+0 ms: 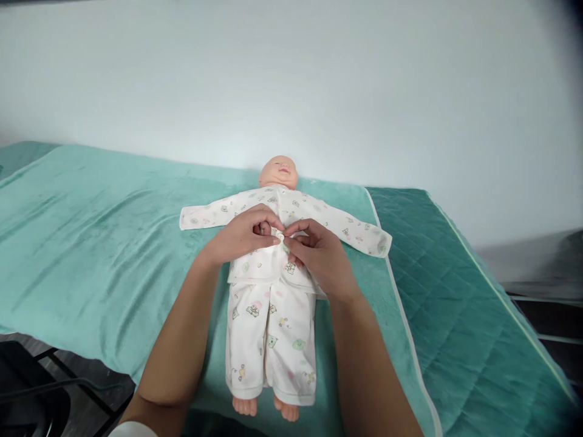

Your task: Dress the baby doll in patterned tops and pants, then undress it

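Observation:
A baby doll point(278, 171) lies on its back, dressed in a white printed top point(255, 267) and matching trousers point(291, 340). Its sleeves stretch out to both sides and its bare feet show at the trouser hems. Over the middle of the chest, my left hand point(248, 233) pinches the front edge of the top beside a small pale button point(281, 237). From the other side my right hand point(314, 246) pinches the same spot, thumb and forefinger at the button. Whether the button sits through its hole cannot be made out.
Under the doll spreads a light green blanket point(91, 243), wrinkled on the left. A darker quilted green cover point(455, 303) shows at the right. A white wall point(291, 79) stands behind the bed. At lower left is a black object point(31, 394) near the floor.

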`<state>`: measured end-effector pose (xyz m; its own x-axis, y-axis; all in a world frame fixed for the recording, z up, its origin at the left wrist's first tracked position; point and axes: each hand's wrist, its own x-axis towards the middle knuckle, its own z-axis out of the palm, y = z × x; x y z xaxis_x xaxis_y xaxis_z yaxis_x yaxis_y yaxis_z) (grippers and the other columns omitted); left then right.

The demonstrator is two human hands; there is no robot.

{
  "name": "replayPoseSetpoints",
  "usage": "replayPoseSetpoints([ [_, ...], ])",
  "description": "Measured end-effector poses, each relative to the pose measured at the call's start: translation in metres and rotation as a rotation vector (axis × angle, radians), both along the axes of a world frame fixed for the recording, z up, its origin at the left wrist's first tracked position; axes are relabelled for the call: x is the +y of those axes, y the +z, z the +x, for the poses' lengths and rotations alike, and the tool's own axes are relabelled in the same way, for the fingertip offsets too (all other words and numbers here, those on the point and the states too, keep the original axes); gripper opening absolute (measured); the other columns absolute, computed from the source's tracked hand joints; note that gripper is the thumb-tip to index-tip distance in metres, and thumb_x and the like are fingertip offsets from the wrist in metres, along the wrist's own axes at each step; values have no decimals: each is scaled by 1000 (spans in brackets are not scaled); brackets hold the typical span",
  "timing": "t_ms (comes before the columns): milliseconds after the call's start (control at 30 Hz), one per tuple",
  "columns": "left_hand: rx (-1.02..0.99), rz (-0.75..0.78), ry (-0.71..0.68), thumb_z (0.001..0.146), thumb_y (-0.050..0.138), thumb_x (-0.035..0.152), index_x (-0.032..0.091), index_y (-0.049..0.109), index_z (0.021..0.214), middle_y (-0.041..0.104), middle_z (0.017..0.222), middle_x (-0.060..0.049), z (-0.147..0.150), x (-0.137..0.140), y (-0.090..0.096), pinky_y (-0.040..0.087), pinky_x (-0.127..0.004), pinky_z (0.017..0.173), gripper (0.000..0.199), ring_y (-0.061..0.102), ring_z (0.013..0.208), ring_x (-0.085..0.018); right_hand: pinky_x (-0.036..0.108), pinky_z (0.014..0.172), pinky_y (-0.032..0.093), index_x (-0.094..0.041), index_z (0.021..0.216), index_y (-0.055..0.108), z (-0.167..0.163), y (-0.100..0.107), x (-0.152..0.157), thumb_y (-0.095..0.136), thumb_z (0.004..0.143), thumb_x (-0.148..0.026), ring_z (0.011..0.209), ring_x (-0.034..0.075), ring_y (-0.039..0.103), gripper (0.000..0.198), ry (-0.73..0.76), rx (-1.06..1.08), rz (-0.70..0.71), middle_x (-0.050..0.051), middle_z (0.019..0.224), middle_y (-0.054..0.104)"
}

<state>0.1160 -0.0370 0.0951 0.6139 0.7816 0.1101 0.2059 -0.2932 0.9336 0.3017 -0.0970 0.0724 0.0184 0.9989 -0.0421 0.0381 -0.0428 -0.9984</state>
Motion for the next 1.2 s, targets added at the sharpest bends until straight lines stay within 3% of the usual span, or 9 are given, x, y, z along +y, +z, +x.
replayPoseSetpoints([
  [133, 21, 24, -23, 82, 69, 28, 19, 69, 85, 54, 98, -3, -1, 0, 3, 42, -25, 67, 10, 50, 76, -11, 23, 49, 39, -23, 90, 64, 0, -1, 0, 74, 81, -36, 49, 10, 51, 19, -6, 24, -1, -5, 54, 57],
  [367, 63, 90, -28, 90, 63, 39, 18, 63, 78, 53, 95, -3, -1, 0, 2, 40, -27, 68, 25, 49, 78, -13, 22, 49, 39, -23, 90, 64, 0, -2, 1, 73, 82, -34, 49, 10, 51, 16, -5, 52, 9, -5, 53, 58],
  [533, 63, 49, -14, 93, 58, 42, 17, 57, 69, 51, 97, -3, 0, -2, 1, 39, -28, 64, 35, 48, 76, -12, 23, 49, 39, -23, 91, 64, 0, -3, 1, 72, 83, -36, 48, 10, 50, 17, -9, 27, 12, -5, 54, 59],
  [633, 9, 50, 72, 94, 57, 42, 18, 55, 71, 53, 89, -2, 2, -1, -2, 38, -28, 62, 33, 47, 71, -12, 24, 48, 39, -23, 89, 65, 1, -4, 1, 72, 83, -35, 48, 10, 48, 15, -33, 97, 48, -5, 56, 59],
  [733, -81, 130, 305, 96, 54, 41, 20, 53, 76, 53, 77, 0, 4, 5, -11, 40, -28, 65, 29, 48, 69, -13, 25, 49, 41, -24, 87, 65, 2, -6, 3, 71, 82, -32, 59, 12, 57, 11, -144, 189, 169, 1, 84, 68],
  [833, -47, 332, 515, 96, 52, 33, 21, 56, 82, 59, 87, -2, 4, 16, -25, 44, -30, 76, 19, 54, 83, -16, 30, 71, 55, -26, 90, 66, 3, -9, 5, 65, 87, -31, 98, 19, 67, 6, -225, 122, 334, 4, 118, 67],
  [933, 53, 530, 587, 96, 48, 24, 22, 60, 91, 62, 102, -6, 3, 26, -38, 46, -33, 89, 13, 56, 101, -20, 43, 107, 48, -30, 109, 66, 1, -11, 7, 63, 89, -32, 134, 25, 53, 20, -152, -122, 475, 4, 139, 59],
  [1067, 201, 701, 707, 96, 39, 17, 20, 61, 109, 64, 118, -10, -6, 29, -55, 42, -37, 104, 25, 54, 117, -23, 51, 124, 26, -34, 132, 58, -1, -17, 9, 63, 91, -34, 148, 26, 36, 42, 50, -505, 546, 2, 156, 46],
  [1200, 503, 640, 834, 93, 41, 15, 17, 59, 127, 57, 140, -13, -32, 22, -73, 37, -44, 113, 39, 46, 134, -27, 51, 127, 21, -33, 145, 48, 2, -27, 10, 54, 97, -41, 153, 25, 28, 50, 63, -550, 576, 3, 161, 39],
])
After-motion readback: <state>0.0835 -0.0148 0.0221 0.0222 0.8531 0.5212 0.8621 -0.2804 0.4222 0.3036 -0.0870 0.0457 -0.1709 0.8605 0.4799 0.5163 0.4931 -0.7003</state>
